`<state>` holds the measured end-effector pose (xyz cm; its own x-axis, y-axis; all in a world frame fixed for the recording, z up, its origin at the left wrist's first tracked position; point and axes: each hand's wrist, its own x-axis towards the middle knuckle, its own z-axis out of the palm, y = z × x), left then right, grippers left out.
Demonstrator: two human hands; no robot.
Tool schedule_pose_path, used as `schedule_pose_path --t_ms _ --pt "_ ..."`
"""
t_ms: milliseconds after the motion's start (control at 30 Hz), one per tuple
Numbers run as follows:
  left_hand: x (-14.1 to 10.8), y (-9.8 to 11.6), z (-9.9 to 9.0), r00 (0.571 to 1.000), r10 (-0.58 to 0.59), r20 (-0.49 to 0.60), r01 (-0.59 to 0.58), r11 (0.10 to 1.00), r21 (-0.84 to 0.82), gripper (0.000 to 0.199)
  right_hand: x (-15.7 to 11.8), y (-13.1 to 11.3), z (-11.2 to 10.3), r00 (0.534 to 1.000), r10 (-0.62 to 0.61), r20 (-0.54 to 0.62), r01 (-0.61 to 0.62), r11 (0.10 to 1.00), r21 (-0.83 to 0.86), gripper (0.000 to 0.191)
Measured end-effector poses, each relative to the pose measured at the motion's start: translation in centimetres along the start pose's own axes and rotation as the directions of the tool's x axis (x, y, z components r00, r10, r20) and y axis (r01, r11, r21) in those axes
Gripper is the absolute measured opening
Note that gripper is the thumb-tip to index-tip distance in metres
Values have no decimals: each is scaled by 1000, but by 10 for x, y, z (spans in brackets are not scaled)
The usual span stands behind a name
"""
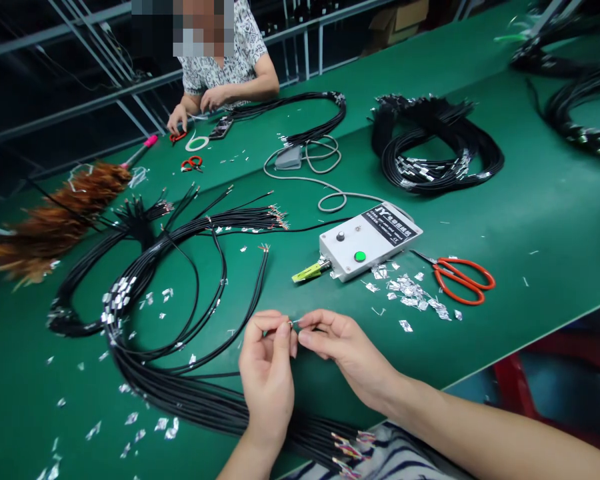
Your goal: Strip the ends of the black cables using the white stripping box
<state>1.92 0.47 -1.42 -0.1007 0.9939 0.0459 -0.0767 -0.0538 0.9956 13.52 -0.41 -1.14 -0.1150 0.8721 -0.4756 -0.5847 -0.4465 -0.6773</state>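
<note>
My left hand (267, 373) and my right hand (347, 350) meet over the near edge of the green table (530, 220). Both pinch the tip of a thin cable end (293, 325) between thumb and forefinger. A thick bundle of black cables (180, 387) runs under my left wrist, with bare coloured wire ends (353, 448) near my lap. Other black cables (190, 267) loop out to the left, some with stripped ends (277, 217).
A white control box (367, 241) with a green button and a yellow-green clip sits beyond my hands. Orange scissors (463, 280) and foil scraps (410, 290) lie to its right. More cable coils (437, 150) lie further back. A feather duster (55, 220) rests left. Another person works at the far side.
</note>
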Motion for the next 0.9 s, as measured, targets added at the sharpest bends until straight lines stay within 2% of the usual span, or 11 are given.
schedule_pose_path --t_ms 233,400,500,567,667,733,833,900 --pt "-1 -1 1 1000 1 2 -1 999 42 18 3 -4 9 995 -100 5 100 995 -3 35" --pt "-2 -2 -1 997 -79 -4 79 997 -12 16 6 4 9 995 -100 16 100 995 19 32" --pt "0 1 -4 986 -149 75 153 987 -48 17 5 7 8 995 -94 30 94 995 13 31" --pt "2 4 -5 971 -177 164 180 984 -6 22 5 7 7 995 -96 25 96 995 -5 31" --pt "7 6 -4 962 -141 234 130 990 61 19 6 7 4 994 -106 -4 106 993 -44 31" --pt "9 5 -3 968 -124 216 120 992 36 14 8 7 1 993 -118 -6 117 991 -58 32" --pt "10 3 0 971 -185 152 195 980 -51 14 10 5 -2 989 -144 42 146 986 -76 32" --pt "9 1 1 972 -205 118 213 976 -53 15 11 4 -5 981 -171 87 179 979 -94 33"
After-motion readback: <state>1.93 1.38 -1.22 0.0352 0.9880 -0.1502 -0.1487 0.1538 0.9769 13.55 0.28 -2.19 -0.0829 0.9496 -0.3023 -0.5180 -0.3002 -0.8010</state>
